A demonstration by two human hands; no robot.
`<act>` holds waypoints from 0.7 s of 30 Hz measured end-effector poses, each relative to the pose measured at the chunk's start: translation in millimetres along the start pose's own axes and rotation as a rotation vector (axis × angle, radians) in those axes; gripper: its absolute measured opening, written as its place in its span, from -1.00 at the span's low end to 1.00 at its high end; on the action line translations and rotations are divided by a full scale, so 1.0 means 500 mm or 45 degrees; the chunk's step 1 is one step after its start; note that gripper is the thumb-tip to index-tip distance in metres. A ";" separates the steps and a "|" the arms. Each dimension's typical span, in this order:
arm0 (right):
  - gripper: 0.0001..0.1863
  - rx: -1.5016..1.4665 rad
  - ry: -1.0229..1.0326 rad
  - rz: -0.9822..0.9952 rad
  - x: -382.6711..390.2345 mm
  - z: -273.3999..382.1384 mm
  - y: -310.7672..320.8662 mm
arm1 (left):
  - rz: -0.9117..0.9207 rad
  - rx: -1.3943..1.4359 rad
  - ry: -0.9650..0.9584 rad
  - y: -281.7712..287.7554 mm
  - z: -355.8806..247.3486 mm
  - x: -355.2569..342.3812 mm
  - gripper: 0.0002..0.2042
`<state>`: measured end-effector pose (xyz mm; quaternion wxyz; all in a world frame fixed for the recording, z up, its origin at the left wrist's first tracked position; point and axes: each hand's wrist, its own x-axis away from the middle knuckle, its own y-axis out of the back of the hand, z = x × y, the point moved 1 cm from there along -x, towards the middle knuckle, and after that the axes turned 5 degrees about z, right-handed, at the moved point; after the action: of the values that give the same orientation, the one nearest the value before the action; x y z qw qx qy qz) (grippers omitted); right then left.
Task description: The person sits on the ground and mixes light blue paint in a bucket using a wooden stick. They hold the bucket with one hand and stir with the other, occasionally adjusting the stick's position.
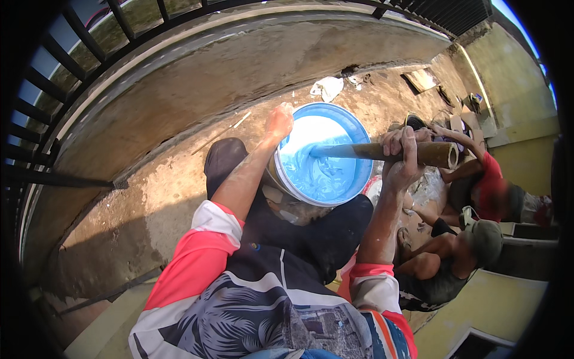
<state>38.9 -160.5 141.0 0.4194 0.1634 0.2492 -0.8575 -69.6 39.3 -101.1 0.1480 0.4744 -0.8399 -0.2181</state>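
A bucket [295,189] of blue and white liquid paint [330,179] stands between my bent knees. My left hand [280,121] is closed on the bucket's rim at its left side. My right hand [404,157] wraps round a thick bamboo pole [434,154], which slants across the right rim. Blue coats the pole's lower part, and its tip is hidden in the paint. Around the tip, streaks of lighter and darker blue swirl together. The pole's hollow upper end points to the right.
Two people sit close by on the right, one in a red shirt [492,185] and one in a grey-green cap [485,240]. A low wall [197,84] with dark railings runs along the left and far side. A white cloth [327,88] and a thin stick [221,133] lie on the ground.
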 end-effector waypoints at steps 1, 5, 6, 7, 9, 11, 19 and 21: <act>-0.79 -0.032 0.053 0.071 0.006 -0.043 0.006 | -0.031 0.015 0.012 0.002 0.011 -0.004 -0.59; -0.74 0.070 -0.075 0.060 0.058 -0.231 0.023 | -0.115 0.061 0.014 -0.013 0.029 -0.012 -0.64; -0.74 0.142 -0.175 0.015 0.071 -0.279 0.036 | -0.133 0.060 0.003 -0.014 0.022 -0.008 -0.65; -0.74 0.176 -0.225 0.024 0.085 -0.317 0.036 | -0.147 0.048 -0.004 -0.014 0.027 -0.005 -0.65; -0.73 0.202 -0.298 0.097 0.117 -0.368 0.043 | -0.177 0.026 -0.024 -0.015 0.033 -0.009 -0.67; -0.73 0.242 -0.356 0.083 0.133 -0.398 0.051 | -0.088 -0.018 -0.019 -0.010 0.031 -0.012 -0.68; -0.74 0.204 -0.819 0.272 0.108 -0.304 0.044 | -0.132 -0.005 -0.031 -0.027 0.052 -0.019 -0.71; -0.74 0.236 -0.799 0.325 0.074 -0.249 0.050 | -0.107 0.023 0.008 -0.018 0.035 -0.014 -0.70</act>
<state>45.9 -127.1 13.5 0.5627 -0.0409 0.0068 -0.8256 -67.4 45.3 -121.1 0.1371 0.5114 -0.8207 -0.2150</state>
